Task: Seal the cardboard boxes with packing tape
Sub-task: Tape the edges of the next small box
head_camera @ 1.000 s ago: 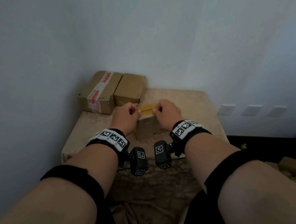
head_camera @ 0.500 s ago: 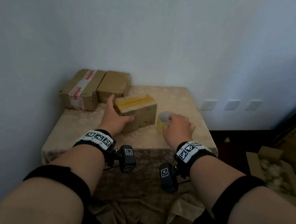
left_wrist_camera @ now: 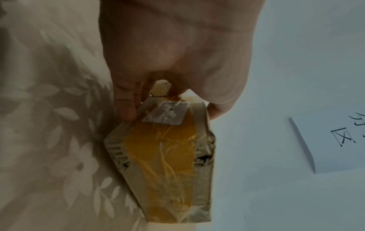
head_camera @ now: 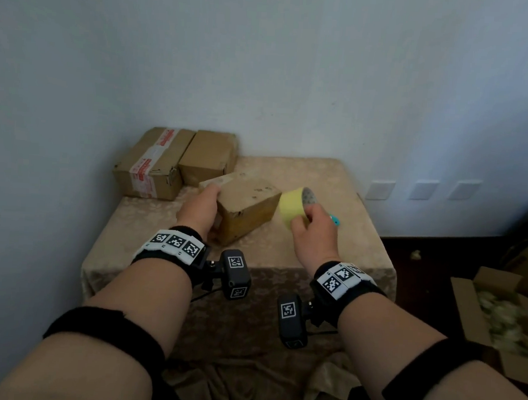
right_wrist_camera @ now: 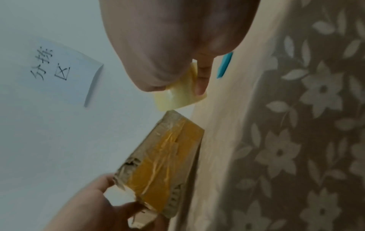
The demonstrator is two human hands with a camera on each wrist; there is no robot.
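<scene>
A small cardboard box [head_camera: 246, 205] sits tilted on the cloth-covered table [head_camera: 330, 253], one face crossed by yellow-brown tape [left_wrist_camera: 160, 164]. My left hand [head_camera: 198, 209] grips its left end, thumb and fingers curled round the edges [left_wrist_camera: 126, 107]. The same taped face shows in the right wrist view [right_wrist_camera: 162, 159]. My right hand [head_camera: 309, 225] holds a pale yellow roll of packing tape [head_camera: 291, 205] lifted just right of the box, fingers pinching the roll [right_wrist_camera: 181, 92].
Two more cardboard boxes stand at the table's back left corner: one with red-printed tape [head_camera: 152, 162], one plain [head_camera: 208, 157]. A teal tool [head_camera: 335, 220] lies behind my right hand. An open carton with filler [head_camera: 496, 319] sits on the floor at right. A handwritten paper [right_wrist_camera: 59, 68] hangs on the wall.
My right hand picked the tape roll up off the table and raised it beside the box. My left hand turned the box over, so the taped face no longer points up.
</scene>
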